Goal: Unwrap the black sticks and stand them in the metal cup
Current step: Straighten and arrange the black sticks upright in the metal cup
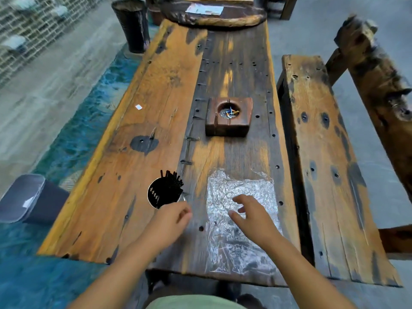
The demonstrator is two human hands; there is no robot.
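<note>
Standing black sticks (171, 186) in metal cup (152, 195)

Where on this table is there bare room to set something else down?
Bare wood lies between the wooden ashtray and the crinkled wrap, and across the left planks beyond the metal cup. Crowded: the near end, where cup, left hand, right hand and wrap sit close.

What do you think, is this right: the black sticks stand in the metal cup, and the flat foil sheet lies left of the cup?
Not quite. The head view shows the foil sheet lying right of the metal cup, beneath the right hand. The black sticks do stand in the cup.
</note>
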